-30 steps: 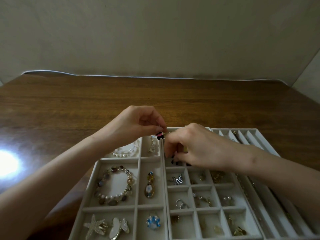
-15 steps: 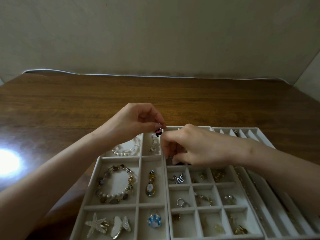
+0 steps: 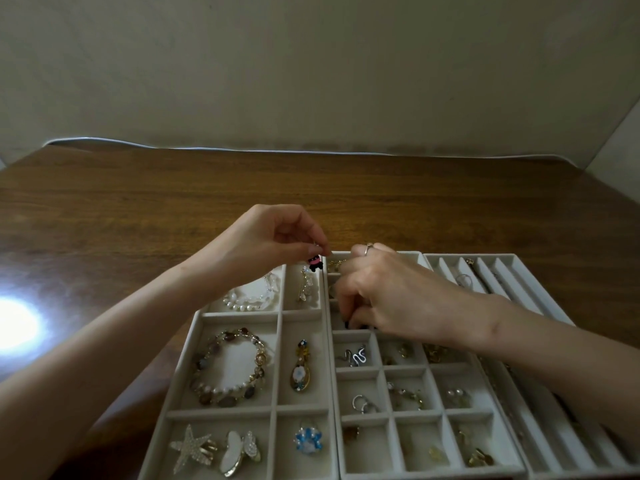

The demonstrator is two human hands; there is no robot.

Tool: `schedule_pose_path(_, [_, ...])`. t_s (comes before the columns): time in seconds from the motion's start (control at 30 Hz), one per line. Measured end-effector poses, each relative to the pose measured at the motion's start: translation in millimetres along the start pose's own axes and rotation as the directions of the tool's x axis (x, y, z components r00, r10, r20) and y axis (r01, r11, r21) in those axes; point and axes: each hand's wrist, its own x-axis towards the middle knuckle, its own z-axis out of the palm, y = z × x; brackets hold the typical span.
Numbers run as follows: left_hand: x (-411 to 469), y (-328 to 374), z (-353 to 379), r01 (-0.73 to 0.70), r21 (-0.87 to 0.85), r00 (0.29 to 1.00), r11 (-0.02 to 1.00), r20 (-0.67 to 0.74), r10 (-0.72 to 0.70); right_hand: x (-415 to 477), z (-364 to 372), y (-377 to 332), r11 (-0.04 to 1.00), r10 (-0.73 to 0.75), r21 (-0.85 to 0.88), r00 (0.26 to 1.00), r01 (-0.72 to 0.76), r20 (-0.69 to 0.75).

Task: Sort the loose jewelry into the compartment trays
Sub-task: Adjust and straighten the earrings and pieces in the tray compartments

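Three grey trays lie side by side on one wooden table: left tray, middle tray and right tray. The left tray has six compartments; two hold one bracelet each, a pearl bracelet and a beaded bracelet. The left hand pinches one pink-and-black charm between thumb and forefinger, above the wall between the left and middle trays. The right hand, palm down, curls its fingers into the middle tray's far compartments; whether they grasp anything cannot be told.

Left hand raised, thumb and forefinger pinching small charm. Right hand palm down, fingers curled downward; grip hidden. Forearms angled inward.
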Motion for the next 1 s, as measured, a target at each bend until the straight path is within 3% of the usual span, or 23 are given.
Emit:
schedule_pose_path(0.13, [-0.2, 0.3, 0.1, 0.006, 0.008, 1.000, 1.000, 0.005, -0.006, 0.1, 1.6, 0.7, 0.998, 0.008, -0.060, 0.999, -0.011, -0.049])
schedule_pose_path(0.3, [-0.8, 0.9, -0.3, 0.015, 0.009, 0.999, 1.000, 0.031, -0.015, 0.9, 0.8, 5.2, 1.000, 0.024, -0.011, 0.996, -0.025, -0.086])
schedule_pose_path(0.57, [-7.1, 6.3, 12.8, -0.038, 0.142, 0.984, 0.989, 0.175, 0.013, -11.5, -31.2, 32.5, 0.896, 0.230, 0.419, 0.961, -0.148, -0.152])
schedule_pose_path(0.8, [-11.0, 5.1, 30.3, -0.245, 0.320, 0.957, 0.915, 0.229, 0.176, -25.6, -26.5, 64.7, 0.774, 0.329, 0.605, 0.935, -0.186, -0.134])
schedule_pose_path(1.0, [-10.9, 0.9, 35.6, -0.306, 0.362, 0.931, 0.881, 0.309, 0.197, -35.2, -30.7, 81.1, 0.671, 0.383, 0.723, 0.911, -0.163, -0.150])
